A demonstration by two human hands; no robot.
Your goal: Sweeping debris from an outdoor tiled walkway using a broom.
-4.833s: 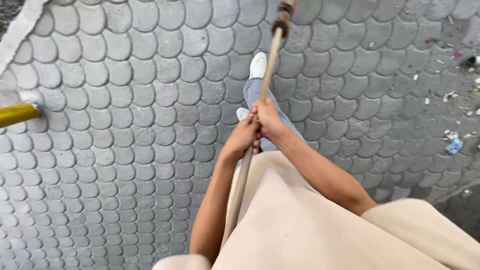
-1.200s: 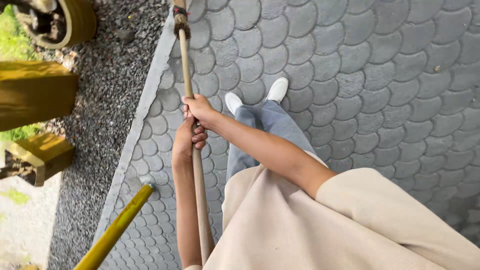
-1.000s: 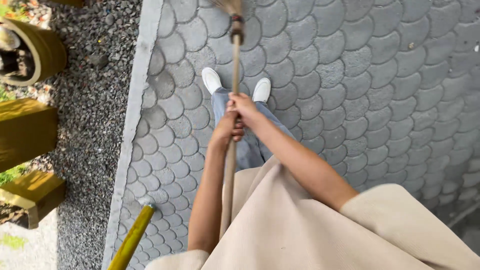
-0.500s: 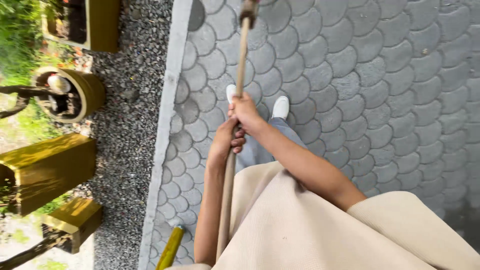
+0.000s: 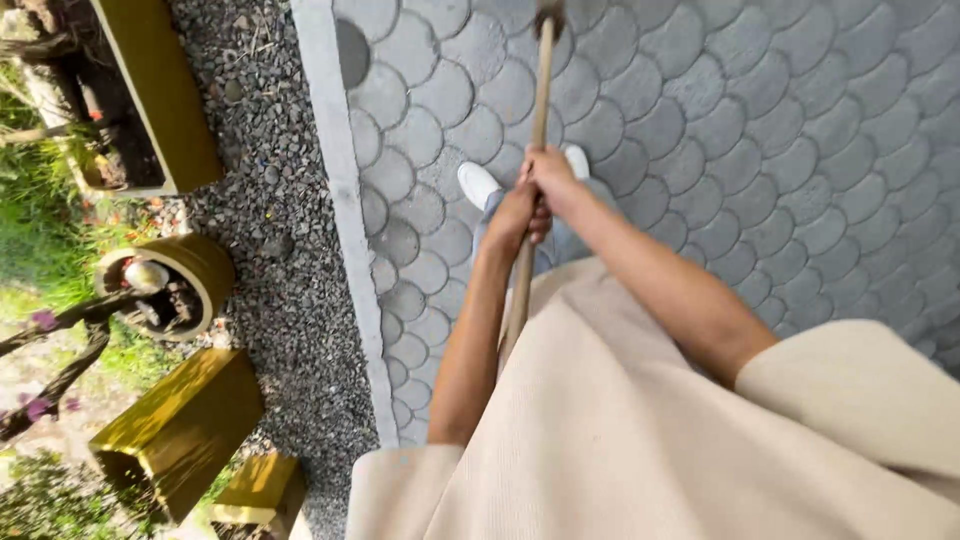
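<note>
Between the two hands: a long wooden pole (image 5: 533,150) runs from the person's chest upward to the top edge of the view, tilted slightly to the right as it goes up.
Pole head: a dark fitting (image 5: 549,12) at the far end, cut off by the frame; its type cannot be determined.
Right hand (image 5: 548,172): fingers wrapped firmly around the pole, uppermost of the two grips.
Left hand (image 5: 515,215): clenched around the pole directly below the right hand and touching it.
Forearms: both bare, extended forward from cream ribbed sleeves (image 5: 860,390); the left arm lies left of the pole, the right arm comes in from the lower right.
Beneath the hands: blue jeans (image 5: 560,242) and two white shoes (image 5: 478,184), one showing on either side of the hands.
Ground under the hands: grey scale-shaped paving (image 5: 760,130), extending right and ahead.
Left of the hands: a pale concrete kerb (image 5: 345,220) borders the paving; beyond it lies a strip of dark gravel (image 5: 270,200).
Further left: mustard-yellow box planters (image 5: 160,95), a round yellow pot (image 5: 175,285) holding a twisted stem, and grass (image 5: 40,240).
Contact summary: both hands on the pole; nothing else held.
</note>
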